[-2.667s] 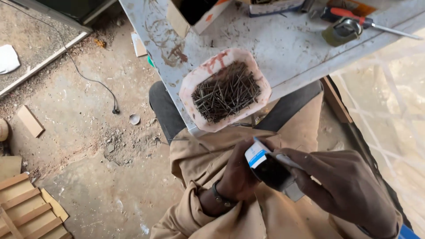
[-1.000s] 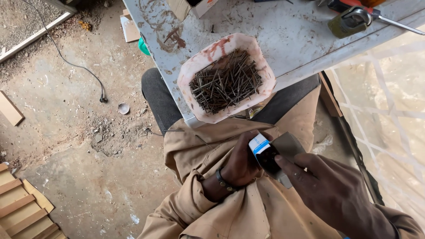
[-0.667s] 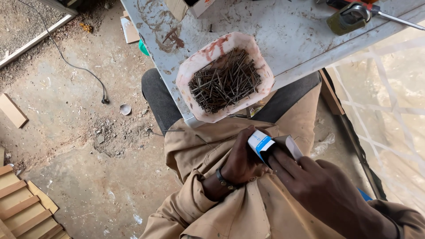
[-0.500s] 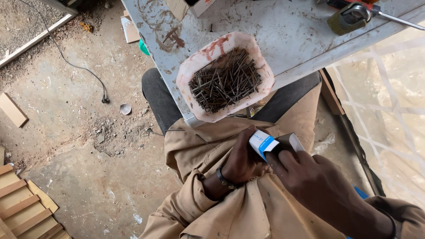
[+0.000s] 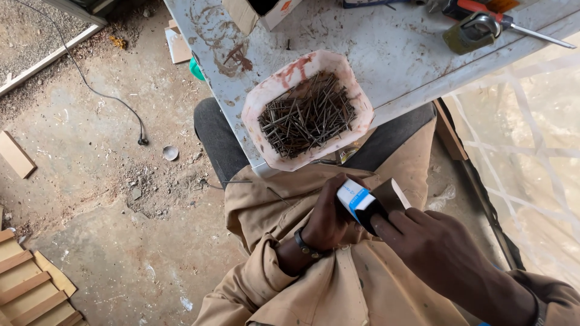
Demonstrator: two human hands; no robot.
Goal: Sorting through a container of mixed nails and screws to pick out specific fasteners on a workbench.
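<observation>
Our left hand (image 5: 329, 220) clasped the small white-and-blue box (image 5: 357, 202) — its long axis slanting away from us — while our right hand (image 5: 432, 241), fingers pressed on its near end, covered it.

Light: soft, even daylight over my lap | Shadows: faint, diffuse beneath the table (image 5: 417, 54) | Glare: washed-out netting (image 5: 531, 157) at right | Focus: sharp centrally, my right hand (image 5: 441, 253) slightly soft | Edges: mild wide-angle stretch

The left hand (image 5: 329, 220) grips a small white-and-blue box (image 5: 356, 201) from below. The right hand (image 5: 441, 250) presses its fingers (image 5: 393, 226) against the box's dark side. Just above both hands, a bowl of nails (image 5: 307, 115) sits on the table (image 5: 399, 54) edge.
</observation>
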